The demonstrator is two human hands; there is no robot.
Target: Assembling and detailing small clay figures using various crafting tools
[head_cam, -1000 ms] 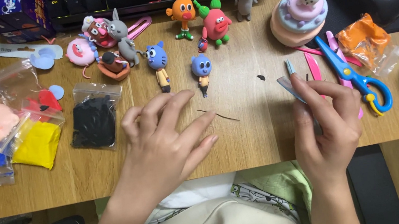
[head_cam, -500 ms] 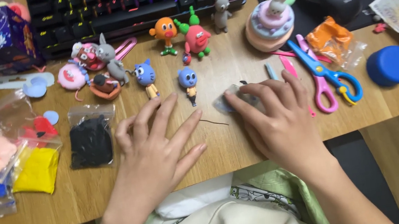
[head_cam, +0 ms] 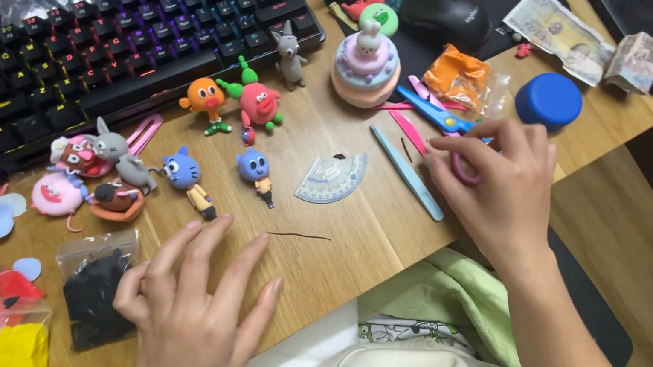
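Far left, near edge: bag of yellow clay (head_cam: pixel 16 366) and bag of black clay (head_cam: pixel 95 296) lie on the wooden table (head_cam: pixel 337 251). Left hand (head_cam: pixel 191 316) rests flat just right of the black bag, fingers spread, gripping nothing. A thin dark strand (head_cam: pixel 300 236) lies just beyond its fingertips. Farther back stand two blue-headed clay figures (head_cam: pixel 188 182); a small clear protractor (head_cam: pixel 333 179) lies to their right, then a pale blue modelling tool (head_cam: pixel 408 173). Right hand (head_cam: pixel 504 187) has fingers curled closed on the pink handle of the scissors (head_cam: pixel 442 119), blades pointing far-left. Blue tub (head_cam: pixel 549 101) just beyond, right.
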